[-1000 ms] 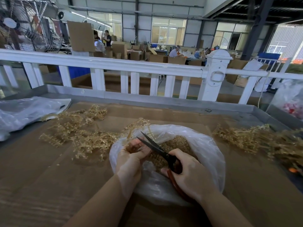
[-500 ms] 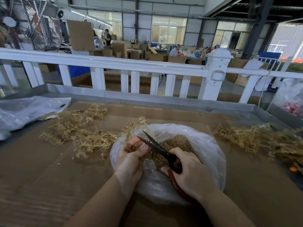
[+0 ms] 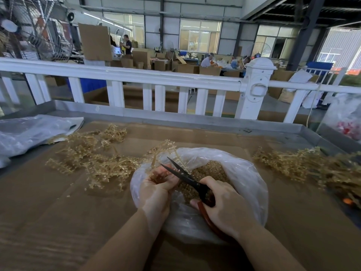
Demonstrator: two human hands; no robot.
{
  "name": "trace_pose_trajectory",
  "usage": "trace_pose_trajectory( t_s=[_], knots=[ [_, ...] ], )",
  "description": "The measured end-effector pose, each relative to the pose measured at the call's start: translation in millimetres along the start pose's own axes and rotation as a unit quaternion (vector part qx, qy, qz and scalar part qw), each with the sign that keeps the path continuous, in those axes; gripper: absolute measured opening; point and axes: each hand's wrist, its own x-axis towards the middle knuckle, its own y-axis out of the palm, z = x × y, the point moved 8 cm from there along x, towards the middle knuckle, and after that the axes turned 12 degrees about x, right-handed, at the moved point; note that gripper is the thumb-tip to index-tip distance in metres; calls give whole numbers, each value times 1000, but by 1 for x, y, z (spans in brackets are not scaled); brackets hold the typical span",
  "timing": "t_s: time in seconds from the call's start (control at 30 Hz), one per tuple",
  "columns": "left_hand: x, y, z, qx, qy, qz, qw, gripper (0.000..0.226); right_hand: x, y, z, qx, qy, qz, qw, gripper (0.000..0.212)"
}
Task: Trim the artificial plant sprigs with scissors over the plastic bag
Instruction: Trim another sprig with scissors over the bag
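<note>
- Scissors (image 3: 187,178) with dark blades and red handles sit in the right hand (image 3: 224,210), whose fingers curl round the handles; the blades stand parted, tips pointing away from the person and toward the left hand.
- Left hand (image 3: 156,187) is cupped palm up just beside the blade tips, fingers curled round a tan sprig (image 3: 165,148) whose branched top rises beyond the fingers and over the far rim of the bag.
- Clear plastic bag (image 3: 246,173) lies open under both hands on the surface (image 3: 58,222); its rim is pushed outward into a rough bowl.
- Inside the bag, between and beyond the two hands, lies a heap of small tan cuttings (image 3: 213,171); how deep the heap goes cannot be told.
- Left of the left hand, a loose pile of sprigs (image 3: 97,157) is spread on the brown cardboard covering the surface, reaching close to the bag's rim.
- Right of the right hand, well apart from the bag, a second pile of sprigs (image 3: 304,167) lies at the edge of the surface.
- Far to the left of the hands, a crumpled clear bag (image 3: 33,132) rests flat; its contents cannot be made out.
- Beyond the hands, a white fence rail (image 3: 136,77) runs along the back of the surface.
</note>
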Motion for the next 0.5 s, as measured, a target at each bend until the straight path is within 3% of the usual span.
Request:
trace_pose_trajectory(
  t_s=[0.5],
  knots=[
    [-1, -2, -2, 49, 44, -23, 998, 34, 0, -2, 6, -15, -27, 11, 999, 36]
  ],
)
